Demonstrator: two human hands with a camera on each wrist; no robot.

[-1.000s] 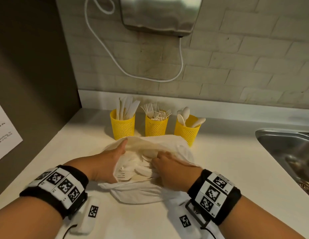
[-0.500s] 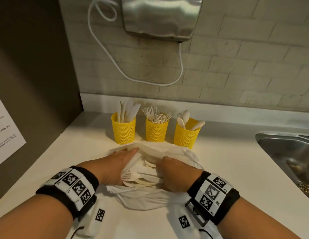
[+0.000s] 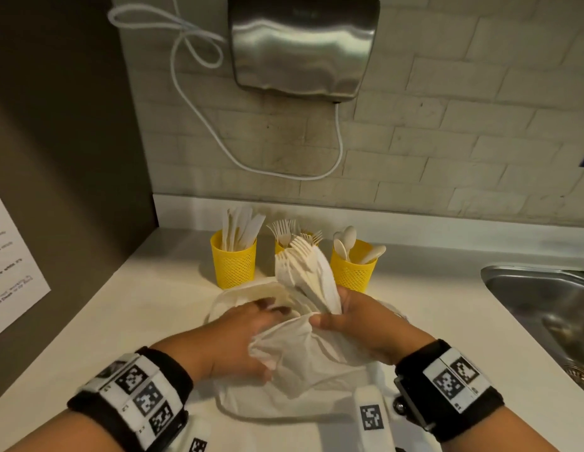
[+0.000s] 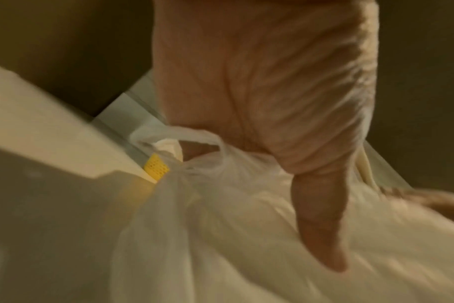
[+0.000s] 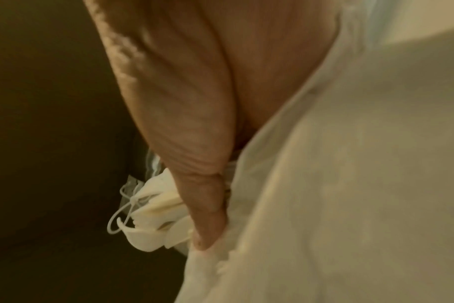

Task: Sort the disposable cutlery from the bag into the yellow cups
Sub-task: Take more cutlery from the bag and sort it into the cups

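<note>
Three yellow mesh cups stand at the back of the counter: the left cup point(image 3: 233, 265) holds knives, the middle cup point(image 3: 279, 247) holds forks and is mostly hidden, the right cup point(image 3: 352, 272) holds spoons. A white plastic bag point(image 3: 310, 363) lies in front of them. My right hand point(image 3: 346, 318) grips a bundle of white cutlery point(image 3: 303, 272), fork tines up, raised out of the bag in front of the middle cup. My left hand point(image 3: 241, 334) rests on the bag with straight fingers in its mouth. The left wrist view shows the thumb point(image 4: 319, 225) lying on the bag point(image 4: 220, 246).
A steel sink point(image 3: 545, 305) is sunk into the counter point(image 3: 137, 321) at the right. A metal hand dryer point(image 3: 303, 44) hangs on the brick wall above the cups, its white cable point(image 3: 199, 102) looping down. A dark panel with a paper sheet point(image 3: 13, 272) bounds the left side.
My right hand has closed round a bundle of cutlery inside the bag and lifted it up towards the cups. My left hand stays on the bag.
</note>
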